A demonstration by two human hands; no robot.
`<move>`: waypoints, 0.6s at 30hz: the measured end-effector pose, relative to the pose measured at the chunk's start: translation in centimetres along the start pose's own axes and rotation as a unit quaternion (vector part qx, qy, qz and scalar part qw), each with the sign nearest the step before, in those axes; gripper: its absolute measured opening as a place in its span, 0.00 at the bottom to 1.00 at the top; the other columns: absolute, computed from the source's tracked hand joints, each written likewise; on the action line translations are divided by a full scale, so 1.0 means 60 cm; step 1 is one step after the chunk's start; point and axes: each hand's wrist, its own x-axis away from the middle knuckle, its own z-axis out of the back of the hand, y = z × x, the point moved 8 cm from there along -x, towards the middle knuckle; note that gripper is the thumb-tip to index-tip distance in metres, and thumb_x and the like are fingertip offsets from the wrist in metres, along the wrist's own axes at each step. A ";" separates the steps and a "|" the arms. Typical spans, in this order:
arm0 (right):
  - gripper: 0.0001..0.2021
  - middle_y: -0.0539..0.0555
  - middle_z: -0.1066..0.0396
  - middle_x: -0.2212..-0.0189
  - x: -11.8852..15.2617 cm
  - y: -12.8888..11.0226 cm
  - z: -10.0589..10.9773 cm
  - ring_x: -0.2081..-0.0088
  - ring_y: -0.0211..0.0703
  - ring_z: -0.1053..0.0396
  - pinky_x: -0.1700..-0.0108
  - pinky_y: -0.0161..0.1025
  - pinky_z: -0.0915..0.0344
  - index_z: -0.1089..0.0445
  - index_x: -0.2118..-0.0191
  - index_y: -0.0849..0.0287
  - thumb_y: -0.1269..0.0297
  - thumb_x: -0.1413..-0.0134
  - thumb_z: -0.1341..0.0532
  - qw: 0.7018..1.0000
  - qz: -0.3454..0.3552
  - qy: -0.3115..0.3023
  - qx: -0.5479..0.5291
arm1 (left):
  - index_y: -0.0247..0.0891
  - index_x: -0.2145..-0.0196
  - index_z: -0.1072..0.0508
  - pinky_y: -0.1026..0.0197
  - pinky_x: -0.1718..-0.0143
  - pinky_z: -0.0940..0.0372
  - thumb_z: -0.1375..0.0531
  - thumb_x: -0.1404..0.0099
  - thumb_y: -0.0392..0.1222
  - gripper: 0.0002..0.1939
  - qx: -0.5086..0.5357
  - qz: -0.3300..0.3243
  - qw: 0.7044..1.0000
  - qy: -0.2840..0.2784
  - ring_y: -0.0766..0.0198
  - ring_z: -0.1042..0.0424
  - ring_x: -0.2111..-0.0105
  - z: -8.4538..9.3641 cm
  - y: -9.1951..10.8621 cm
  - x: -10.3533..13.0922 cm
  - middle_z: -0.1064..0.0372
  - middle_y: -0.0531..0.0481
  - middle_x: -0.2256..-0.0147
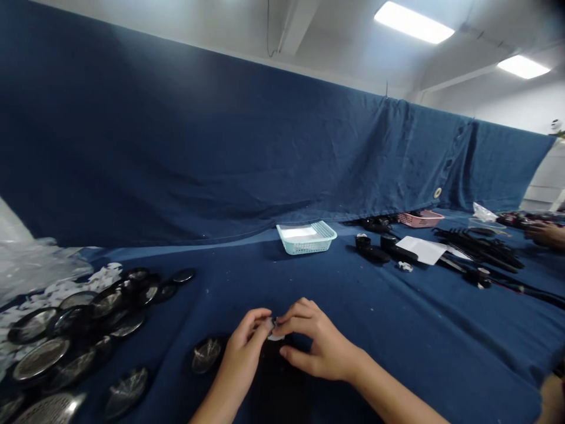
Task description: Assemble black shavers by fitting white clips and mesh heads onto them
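Note:
In the head view, my left hand (248, 335) and my right hand (314, 337) meet close in front of me. Between their fingertips is a small whitish piece (276, 337), mostly hidden. The left thumb and fingers pinch at it. My right fingers bend down onto it from the other side, the thumb a little lower and apart. Beneath both hands lies a dark black object (279, 377), its shape hard to make out. Just left of my left hand rests a round black part with a shiny, clear-looking face (206, 354).
Many round black parts (108, 301) are heaped at left, beside white pieces (57, 291) and clear plastic bags (39, 262). A light-blue basket (309, 246) stands ahead. Rightward are black parts (373, 252), white paper (421, 249), a pink basket (420, 219) and another person's hand (547, 234).

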 end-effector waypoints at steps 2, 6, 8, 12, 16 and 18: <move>0.14 0.51 0.27 0.58 0.000 0.000 -0.001 0.57 0.45 0.33 0.52 0.44 0.41 0.26 0.55 0.52 0.67 0.51 0.35 1.000 -0.003 -0.007 0.003 | 0.38 0.59 0.29 0.56 0.52 0.37 0.44 0.39 0.50 0.15 0.002 0.000 1.000 0.003 0.54 0.28 0.56 0.000 0.000 0.002 0.27 0.47 0.60; 0.17 0.50 0.28 0.55 0.002 0.001 -0.004 0.57 0.44 0.34 0.48 0.47 0.44 0.28 0.52 0.48 0.67 0.49 0.36 1.000 -0.016 -0.016 0.004 | 0.39 0.55 0.31 0.56 0.52 0.37 0.45 0.38 0.49 0.16 0.014 0.009 1.000 0.008 0.55 0.27 0.58 0.001 -0.001 0.005 0.26 0.48 0.62; 0.17 0.50 0.29 0.54 0.003 0.000 -0.006 0.56 0.44 0.35 0.48 0.47 0.44 0.29 0.52 0.47 0.68 0.49 0.36 1.000 -0.020 -0.019 0.004 | 0.39 0.55 0.30 0.57 0.52 0.37 0.45 0.38 0.48 0.16 0.020 0.016 1.000 0.015 0.55 0.27 0.58 0.003 0.000 0.007 0.26 0.48 0.62; 0.21 0.50 0.31 0.54 0.004 -0.004 -0.007 0.55 0.45 0.36 0.50 0.46 0.42 0.31 0.49 0.46 0.69 0.49 0.36 1.000 -0.018 -0.024 0.005 | 0.41 0.56 0.28 0.57 0.50 0.38 0.46 0.37 0.50 0.15 0.010 0.021 0.999 0.030 0.54 0.29 0.54 0.009 0.005 0.014 0.26 0.48 0.57; 0.24 0.50 0.32 0.53 0.006 -0.004 -0.007 0.55 0.45 0.36 0.49 0.47 0.42 0.34 0.46 0.44 0.70 0.49 0.36 0.999 -0.023 -0.031 0.008 | 0.42 0.57 0.27 0.57 0.49 0.39 0.47 0.37 0.47 0.15 0.004 0.009 1.000 0.019 0.54 0.30 0.52 0.009 0.007 0.025 0.26 0.49 0.55; 0.25 0.50 0.33 0.53 0.007 -0.004 -0.009 0.55 0.45 0.36 0.49 0.47 0.42 0.34 0.46 0.44 0.71 0.49 0.37 0.999 -0.024 -0.034 0.008 | 0.42 0.58 0.26 0.58 0.49 0.39 0.47 0.37 0.46 0.14 -0.010 -0.006 1.000 0.020 0.54 0.30 0.52 0.009 0.010 0.029 0.26 0.49 0.55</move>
